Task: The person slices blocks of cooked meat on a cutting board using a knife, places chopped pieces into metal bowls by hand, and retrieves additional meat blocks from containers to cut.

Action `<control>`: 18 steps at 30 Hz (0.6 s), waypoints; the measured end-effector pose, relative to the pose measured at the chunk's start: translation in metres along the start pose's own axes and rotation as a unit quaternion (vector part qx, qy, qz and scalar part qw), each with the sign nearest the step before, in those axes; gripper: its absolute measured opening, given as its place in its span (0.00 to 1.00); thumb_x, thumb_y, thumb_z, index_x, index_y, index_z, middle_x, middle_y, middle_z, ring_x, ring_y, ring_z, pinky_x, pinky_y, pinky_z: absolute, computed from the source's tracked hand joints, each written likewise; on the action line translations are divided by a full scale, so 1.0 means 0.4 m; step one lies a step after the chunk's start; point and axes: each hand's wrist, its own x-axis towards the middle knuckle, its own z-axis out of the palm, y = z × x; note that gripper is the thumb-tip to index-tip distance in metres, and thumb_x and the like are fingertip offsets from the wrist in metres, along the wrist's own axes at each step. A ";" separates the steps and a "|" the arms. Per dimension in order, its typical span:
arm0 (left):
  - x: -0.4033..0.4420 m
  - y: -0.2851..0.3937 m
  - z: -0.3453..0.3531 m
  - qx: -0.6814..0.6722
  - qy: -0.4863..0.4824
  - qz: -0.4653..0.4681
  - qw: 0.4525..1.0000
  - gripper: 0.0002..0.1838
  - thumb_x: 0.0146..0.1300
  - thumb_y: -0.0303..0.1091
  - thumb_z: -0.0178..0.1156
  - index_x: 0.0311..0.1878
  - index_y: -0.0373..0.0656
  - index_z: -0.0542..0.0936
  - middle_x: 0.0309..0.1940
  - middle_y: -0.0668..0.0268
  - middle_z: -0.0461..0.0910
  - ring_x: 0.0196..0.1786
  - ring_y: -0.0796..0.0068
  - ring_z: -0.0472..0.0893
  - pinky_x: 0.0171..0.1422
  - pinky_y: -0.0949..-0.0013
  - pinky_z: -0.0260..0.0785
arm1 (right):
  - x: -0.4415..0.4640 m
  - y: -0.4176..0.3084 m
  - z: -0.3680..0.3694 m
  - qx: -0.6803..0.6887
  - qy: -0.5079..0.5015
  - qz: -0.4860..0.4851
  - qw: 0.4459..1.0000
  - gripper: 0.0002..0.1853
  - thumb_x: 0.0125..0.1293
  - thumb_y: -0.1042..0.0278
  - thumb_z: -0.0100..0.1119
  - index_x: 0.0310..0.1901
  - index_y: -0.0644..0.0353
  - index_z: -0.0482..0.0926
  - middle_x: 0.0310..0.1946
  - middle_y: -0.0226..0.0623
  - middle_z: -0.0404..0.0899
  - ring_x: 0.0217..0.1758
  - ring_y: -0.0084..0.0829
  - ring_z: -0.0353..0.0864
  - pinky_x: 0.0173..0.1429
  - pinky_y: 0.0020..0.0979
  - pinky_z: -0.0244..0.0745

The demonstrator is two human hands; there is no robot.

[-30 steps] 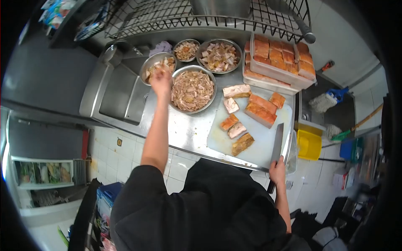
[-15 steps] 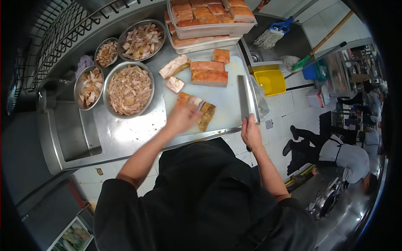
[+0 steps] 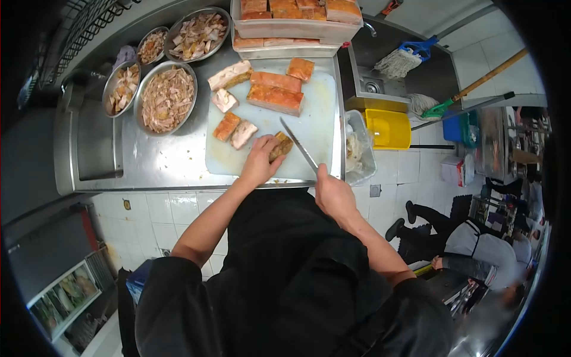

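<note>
The left hand [image 3: 258, 165] is clamped on a browned piece of meat [image 3: 281, 146] near the front edge of a pale cutting board [image 3: 319, 102], fingers laid over its top and thumb along the near side. The right hand [image 3: 335, 193] is closed round the handle of a knife [image 3: 299, 143], whose blade slants up and to the left over the board, its tip just beyond the piece — whether the edge touches the meat, I cannot tell. The two hands are near each other but apart. Just left of the held piece, a pale chunk [image 3: 244, 135] lies beside an orange-topped chunk [image 3: 226, 127]. Farther back on the board are two long reddish blocks [image 3: 275, 94] side by side, a small square block [image 3: 300, 69] behind their right end, and a pale strip [image 3: 230, 75] to their left. Four metal bowls of cut meat stand left of the board, the large bowl [image 3: 194, 101] nearest to it. Behind the board, an upper plastic container [image 3: 297, 28] filled with reddish blocks sits on a lower container [image 3: 285, 52]
</note>
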 end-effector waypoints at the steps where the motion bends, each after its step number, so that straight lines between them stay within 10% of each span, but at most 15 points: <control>1: 0.003 0.005 -0.004 0.024 0.001 0.003 1.000 0.20 0.58 0.30 0.71 0.53 0.36 0.80 0.56 0.51 0.77 0.59 0.46 0.75 0.67 0.53 0.69 | 0.001 -0.006 -0.007 -0.017 -0.012 -0.017 1.000 0.11 0.67 0.73 0.51 0.48 0.66 0.67 0.24 0.55 0.82 0.29 0.59 0.84 0.35 0.56 0.78; 18: 0.001 -0.031 0.002 0.037 0.004 0.055 0.998 0.17 0.61 0.34 0.68 0.51 0.37 0.81 0.52 0.55 0.79 0.57 0.49 0.77 0.64 0.54 0.71 | 0.134 -0.047 0.055 -0.057 -0.074 -0.009 0.996 0.08 0.72 0.72 0.42 0.49 0.63 0.66 0.33 0.58 0.85 0.40 0.60 0.86 0.46 0.57 0.78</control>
